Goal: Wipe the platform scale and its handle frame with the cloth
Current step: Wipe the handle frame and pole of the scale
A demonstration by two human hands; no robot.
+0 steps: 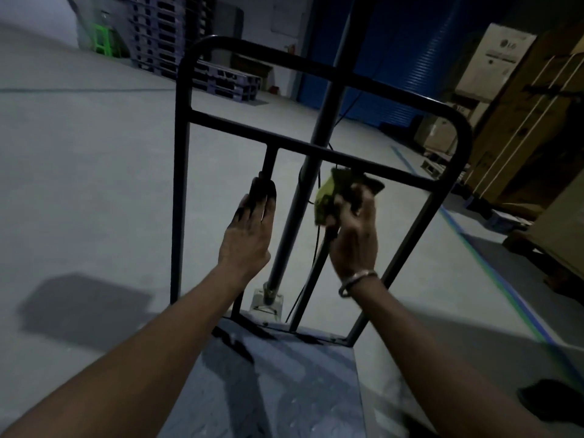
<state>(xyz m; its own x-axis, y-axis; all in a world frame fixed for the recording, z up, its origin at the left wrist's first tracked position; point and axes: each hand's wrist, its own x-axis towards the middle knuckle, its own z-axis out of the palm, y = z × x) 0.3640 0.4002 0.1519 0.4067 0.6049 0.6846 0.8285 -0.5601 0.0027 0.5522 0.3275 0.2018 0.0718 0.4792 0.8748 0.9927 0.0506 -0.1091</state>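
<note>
Yellow-green cloth (325, 197), bunched and dirt-darkened, is being pinched in the right hand (354, 235) against a thin dark strut just below the lower crossbar of the handle frame (316, 71). Fingers are curled round the cloth; whether the strut itself is being clamped inside it cannot be told, the frame being blurred there.

The left hand (252, 229) is being laid on the short vertical bar left of centre, palm flat, fingertips (262, 191) hooked over it. It is judged to be steadying the frame.

The handle frame is being seen rising from the far edge of the platform scale (284, 390), whose patterned plate is being shown at the bottom, between the forearms. A grey pole (303, 197) and a thin cable are being seen running up behind the frame from a base at that far edge.

Step in hand, as judged: frame bars being wiped, plate not yet addressed.

To be done well:
- cloth is to be wrapped fully round the tube, not dabbed on one face
- strokes are to be drawn along the tube, top to bottom, so dirt is being carried down toward the plate
- cloth is to be refolded to a cleaner face; much of it is looking soiled
- cable is to be kept out of the grip
- frame is to be braced throughout by the left hand
</note>
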